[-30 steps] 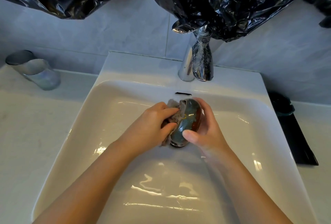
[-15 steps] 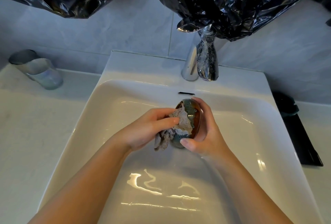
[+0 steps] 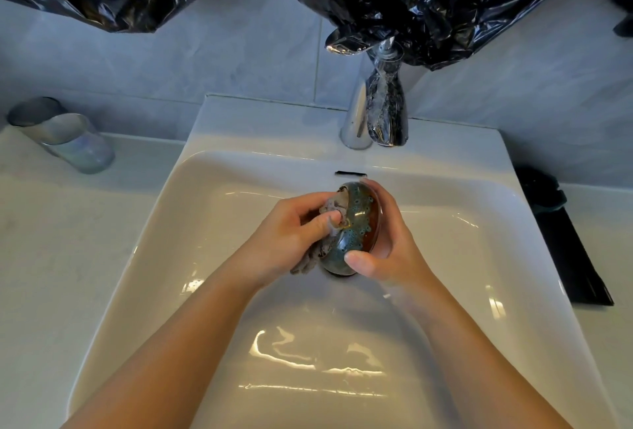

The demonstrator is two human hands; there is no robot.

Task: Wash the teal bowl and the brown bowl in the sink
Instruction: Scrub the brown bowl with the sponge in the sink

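Over the middle of the white sink (image 3: 191, 257), my right hand (image 3: 394, 250) grips a small brown bowl (image 3: 358, 233) with a teal speckled glaze. The bowl is tipped on its side, with its outer wall facing me. My left hand (image 3: 287, 240) pinches a grey cloth (image 3: 305, 264) and presses it against the bowl's left side near the rim. A dark teal bowl (image 3: 541, 192) sits on the counter to the right of the sink, partly cut off by the sink's edge.
A chrome faucet (image 3: 356, 120) stands behind the basin, and no water runs from it. Black plastic sheeting (image 3: 411, 0) hangs above it. A metal cup (image 3: 68, 140) stands on the left counter. A black mat (image 3: 575, 257) lies on the right counter under the teal bowl.
My left hand has slid the cloth along the bowl's left side toward the rim. The right hand has turned the bowl a little, showing more of its speckled outside.
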